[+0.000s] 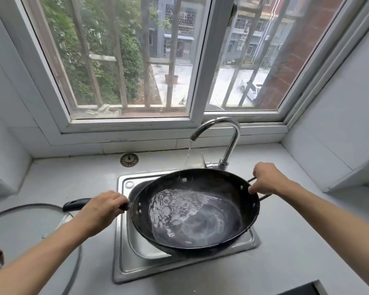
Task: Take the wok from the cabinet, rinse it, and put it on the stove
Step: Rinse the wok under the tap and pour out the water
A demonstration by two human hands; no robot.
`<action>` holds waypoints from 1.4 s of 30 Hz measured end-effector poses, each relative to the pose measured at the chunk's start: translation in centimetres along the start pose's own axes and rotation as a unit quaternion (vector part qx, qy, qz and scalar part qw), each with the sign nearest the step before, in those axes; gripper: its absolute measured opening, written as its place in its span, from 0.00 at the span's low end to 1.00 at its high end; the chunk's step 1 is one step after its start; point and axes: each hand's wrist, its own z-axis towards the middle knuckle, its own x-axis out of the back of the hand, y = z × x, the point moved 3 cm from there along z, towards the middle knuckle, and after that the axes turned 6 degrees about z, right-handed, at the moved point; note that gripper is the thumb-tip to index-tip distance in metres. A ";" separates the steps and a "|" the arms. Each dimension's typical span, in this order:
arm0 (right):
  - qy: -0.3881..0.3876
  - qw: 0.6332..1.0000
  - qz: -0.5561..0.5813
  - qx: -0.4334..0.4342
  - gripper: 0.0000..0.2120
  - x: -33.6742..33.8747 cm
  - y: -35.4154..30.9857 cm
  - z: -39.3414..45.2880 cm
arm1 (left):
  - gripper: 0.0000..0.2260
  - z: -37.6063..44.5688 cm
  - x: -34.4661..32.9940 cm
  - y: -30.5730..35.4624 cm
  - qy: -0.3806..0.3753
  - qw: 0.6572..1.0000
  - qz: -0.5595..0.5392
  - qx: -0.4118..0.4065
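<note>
Head view: left hand (100,211) gripping wok (195,208) long handle, right hand (266,179) clutching loop handle, holding wok over sink (136,258); faucet (226,137) water pooling inside.

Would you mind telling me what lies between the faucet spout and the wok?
In the head view, a thin stream of water falls from the faucet spout toward the wok's far rim; nothing else lies between.
</note>
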 end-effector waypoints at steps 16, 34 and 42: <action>0.111 0.992 -0.056 -0.013 0.14 3.7 3.5 -0.3 | 0.08 6.3 -2.2 1.5 0.078 0.995 -0.036 -0.047; 0.148 0.987 -0.024 -0.063 0.16 5.1 8.3 -2.6 | 0.08 11.5 -7.1 4.0 0.060 0.995 -0.056 -0.064; 0.175 0.981 0.049 -0.075 0.17 4.0 7.4 -4.4 | 0.08 11.9 -6.3 3.4 0.068 0.993 -0.053 -0.077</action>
